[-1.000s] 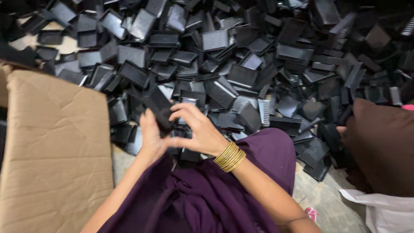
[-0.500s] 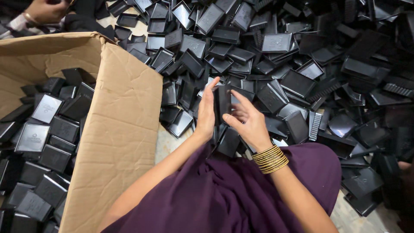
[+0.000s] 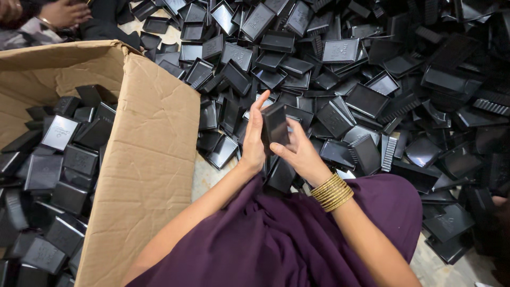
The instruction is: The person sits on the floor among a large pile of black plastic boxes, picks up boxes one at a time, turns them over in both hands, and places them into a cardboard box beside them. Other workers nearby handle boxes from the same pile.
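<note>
- The left hand and the right hand are both grasping one small black plastic tray, holding it upright between them above the lap.
- The left fingers are pressing the tray's left edge; the right thumb and fingers are closing on its lower right side.
- Gold bangles are circling the right wrist, and purple cloth is covering the lap.
- A heap of black trays is lying across the floor just beyond the hands.
- An open cardboard box, holding more black trays, is standing to the left.
- Another person's hand is showing at the upper left.
</note>
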A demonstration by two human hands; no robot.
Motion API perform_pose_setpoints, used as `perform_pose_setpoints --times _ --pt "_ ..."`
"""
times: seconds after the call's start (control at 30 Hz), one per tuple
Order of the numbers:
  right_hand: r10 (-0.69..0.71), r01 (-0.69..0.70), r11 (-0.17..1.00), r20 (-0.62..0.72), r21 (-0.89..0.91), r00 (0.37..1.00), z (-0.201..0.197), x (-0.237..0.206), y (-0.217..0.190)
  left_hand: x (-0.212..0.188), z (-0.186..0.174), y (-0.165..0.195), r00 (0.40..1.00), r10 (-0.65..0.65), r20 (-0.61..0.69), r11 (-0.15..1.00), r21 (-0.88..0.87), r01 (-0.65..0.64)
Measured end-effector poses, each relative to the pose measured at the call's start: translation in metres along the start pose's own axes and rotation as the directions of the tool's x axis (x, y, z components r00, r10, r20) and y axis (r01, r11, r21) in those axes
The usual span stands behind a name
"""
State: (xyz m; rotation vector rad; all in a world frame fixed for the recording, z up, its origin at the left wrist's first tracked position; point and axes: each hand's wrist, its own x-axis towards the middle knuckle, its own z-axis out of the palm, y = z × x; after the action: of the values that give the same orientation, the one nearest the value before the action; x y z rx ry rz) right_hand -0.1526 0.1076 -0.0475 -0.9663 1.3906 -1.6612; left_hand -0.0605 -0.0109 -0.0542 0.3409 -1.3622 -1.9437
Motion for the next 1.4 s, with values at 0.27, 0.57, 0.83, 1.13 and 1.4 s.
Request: perform_pose_setpoints --times 0.27,0.57,0.83,1.13,1.4 --pt "-0.078 0.05 0.953 -0.085 -0.297 0.993 -0.017 -0.004 0.004 -0.003 -0.01 0.021 0.974 0.223 -0.049 0.803 0.576 -0.154" --pt "-0.025 -0.006 0.937 -0.083 -0.348 0.996 -0.018 -0.009 0.005 -0.004 -0.014 0.023 0.974 0.222 0.052 0.57 0.804 -0.173" --pt "-0.188 0.128 0.903 -0.108 -0.41 0.976 -0.043 0.001 0.011 -0.012 -0.067 0.044 0.772 0.293 -0.564 0.933 0.344 -0.103" --pt "-0.433 -0.21 0.48 -0.438 -0.852 0.788 -0.181 0.018 0.03 -0.017 -0.159 0.102 0.735 0.258 -0.627 0.851 -0.213 -0.48" --pt "-0.636 -0.678 0.266 -0.653 -0.686 0.411 -0.232 -0.009 0.034 0.009 -0.052 0.072 0.931 0.034 -0.365 0.968 -0.218 -0.121"
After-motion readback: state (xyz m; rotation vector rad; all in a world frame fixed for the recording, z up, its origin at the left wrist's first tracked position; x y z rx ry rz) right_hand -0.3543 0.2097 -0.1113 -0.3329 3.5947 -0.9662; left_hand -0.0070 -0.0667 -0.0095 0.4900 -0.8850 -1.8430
